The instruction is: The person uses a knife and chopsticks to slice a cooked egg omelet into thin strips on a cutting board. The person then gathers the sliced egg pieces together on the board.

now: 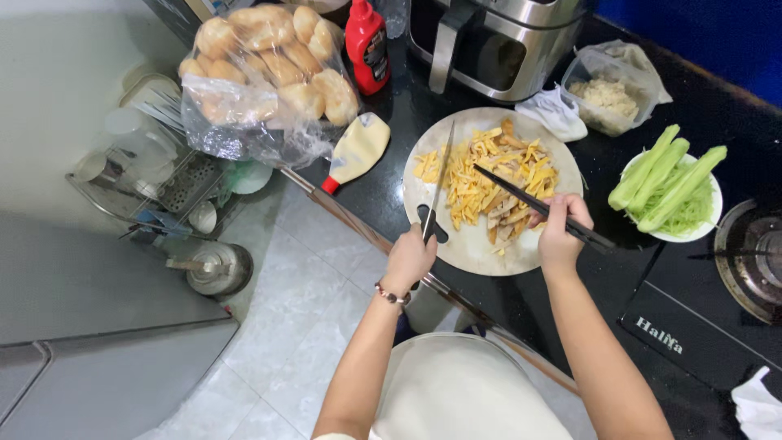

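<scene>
- Left hand (409,259), fingers closed round knife (440,183), blade flat beside shredded food (489,175), fencing it.
- Right hand (560,232) fingers pinch chopsticks (538,208), tips in the pile.
- Round board (481,244) sits on dark surface (391,195), at its edge.

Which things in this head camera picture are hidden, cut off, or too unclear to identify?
- Knife handle, head view: covered by the left hand.
- Steel appliance, head view: its top is cut off by the upper edge.
- Gas burner, head view: cut off by the right edge.
- Brown strips under the shredded yellow food on the round board: too small to identify.
- Dish rack contents: overexposed and blurred.
</scene>
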